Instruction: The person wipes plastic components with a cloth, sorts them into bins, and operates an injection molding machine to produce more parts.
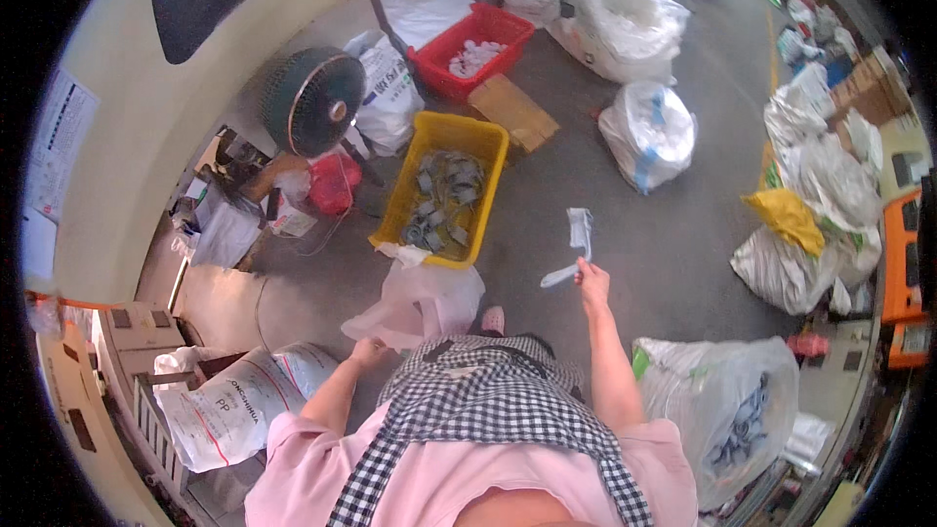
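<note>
My right hand (592, 285) reaches forward over the floor, its fingers closed on a pale grey plastic part (580, 230). A flat, wider end points away from me and a narrower arm sticks out to the left. My left hand (369, 351) is low at my left side, fingers curled in at the near edge of a thin translucent plastic bag (429, 301). That bag hangs against the near end of a yellow crate (495, 158). Grey curved plastic parts (449, 190) lie inside the crate.
A red crate (449, 84) with white pieces stands beyond, beside a cardboard piece (513, 112). A fan (310, 102) is at left. White sacks (648, 135) stand ahead; more bags (810, 176) line the right. A clear bag of grey parts (722, 410) sits near my right elbow.
</note>
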### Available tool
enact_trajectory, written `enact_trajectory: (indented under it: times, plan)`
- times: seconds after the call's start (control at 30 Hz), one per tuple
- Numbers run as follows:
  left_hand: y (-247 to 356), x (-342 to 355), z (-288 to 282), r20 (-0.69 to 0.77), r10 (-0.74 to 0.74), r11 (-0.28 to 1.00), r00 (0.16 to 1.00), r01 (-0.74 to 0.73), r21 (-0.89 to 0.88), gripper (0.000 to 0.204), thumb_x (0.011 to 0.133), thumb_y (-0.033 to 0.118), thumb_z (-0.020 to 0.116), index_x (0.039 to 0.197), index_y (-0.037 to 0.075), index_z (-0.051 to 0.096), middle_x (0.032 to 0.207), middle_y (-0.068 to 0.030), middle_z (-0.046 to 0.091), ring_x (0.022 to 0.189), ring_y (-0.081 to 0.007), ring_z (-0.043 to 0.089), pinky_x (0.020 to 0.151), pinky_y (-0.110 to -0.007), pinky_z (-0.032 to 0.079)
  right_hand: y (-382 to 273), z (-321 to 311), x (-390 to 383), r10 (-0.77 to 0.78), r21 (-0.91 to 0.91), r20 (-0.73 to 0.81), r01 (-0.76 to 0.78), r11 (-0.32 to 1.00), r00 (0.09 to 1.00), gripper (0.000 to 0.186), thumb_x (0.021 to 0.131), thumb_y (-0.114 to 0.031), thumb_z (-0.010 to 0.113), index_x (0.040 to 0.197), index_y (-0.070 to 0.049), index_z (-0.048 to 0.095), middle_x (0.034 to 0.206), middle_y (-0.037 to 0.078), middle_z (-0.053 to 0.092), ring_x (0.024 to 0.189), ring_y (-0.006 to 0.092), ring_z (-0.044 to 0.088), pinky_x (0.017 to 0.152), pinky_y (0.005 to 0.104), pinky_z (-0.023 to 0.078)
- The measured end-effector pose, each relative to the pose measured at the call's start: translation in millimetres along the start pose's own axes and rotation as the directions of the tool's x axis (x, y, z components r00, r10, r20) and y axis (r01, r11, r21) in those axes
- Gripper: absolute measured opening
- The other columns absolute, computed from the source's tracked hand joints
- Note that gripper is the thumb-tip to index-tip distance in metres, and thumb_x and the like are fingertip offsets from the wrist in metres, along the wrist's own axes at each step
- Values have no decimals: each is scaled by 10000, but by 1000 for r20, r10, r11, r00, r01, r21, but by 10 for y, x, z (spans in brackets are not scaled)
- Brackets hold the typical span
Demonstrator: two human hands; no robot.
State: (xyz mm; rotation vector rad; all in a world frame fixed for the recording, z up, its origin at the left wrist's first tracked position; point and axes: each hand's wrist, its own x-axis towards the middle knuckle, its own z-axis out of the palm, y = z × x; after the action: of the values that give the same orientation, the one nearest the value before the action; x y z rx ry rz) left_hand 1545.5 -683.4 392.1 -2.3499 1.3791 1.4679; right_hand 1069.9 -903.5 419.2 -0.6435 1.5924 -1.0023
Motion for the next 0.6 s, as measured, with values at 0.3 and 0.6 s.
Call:
enact_trajectory:
  times: [0.3,0.6]
  plan:
    - [183,419,179,-273,-340,859,900,178,-480,282,800,272,568,871,9,640,701,-118,655,696,-229,650,664,-347,496,-1552,2814,2029,9,-14,440,-3,1000,898,225,845,-207,643,795,12,634,656,25,581,533,83,512,492,227,418]
    - [1905,-172,635,-86,-770,401,632,375,-836,158,818,142,611,827,-15,611,661,-81,624,525,-142,592,462,-293,488,-2775,6226,3406,-34,52,721,-5,999,692,189,826,-154,641,726,-23,550,685,48,519,547,145,493,438,284,400]
